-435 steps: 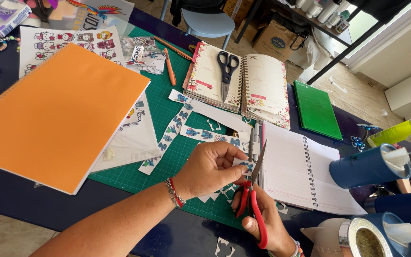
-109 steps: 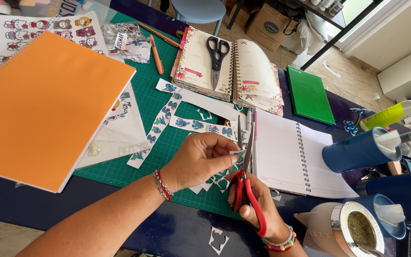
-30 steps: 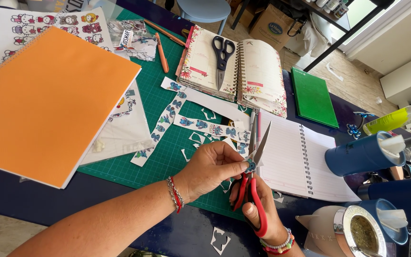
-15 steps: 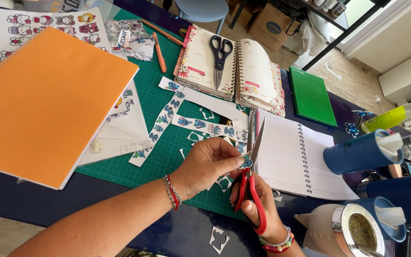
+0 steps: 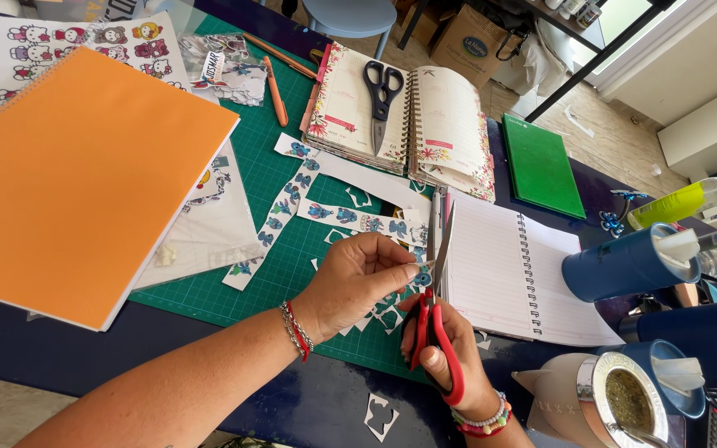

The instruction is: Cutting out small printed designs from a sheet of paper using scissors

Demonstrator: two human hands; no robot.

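Left hand (image 5: 358,278) curled palm-down above the green cutting mat (image 5: 267,187), thumb and fingertips pinching a small blue sticker cutout (image 5: 421,278) at its 3 o'clock; right hand (image 5: 450,348) just below at 5 o'clock, fingers through the handles of the red scissors (image 5: 433,290), blades pointing to 12 o'clock and nearly closed beside the cutout, over the edge of the lined notebook (image 5: 508,270). Compared with half a second ago, blades drawn closer together and a touch more upright, left hand in much the same place, the sticker strips (image 5: 350,217) at 12 o'clock unmoved on the mat.
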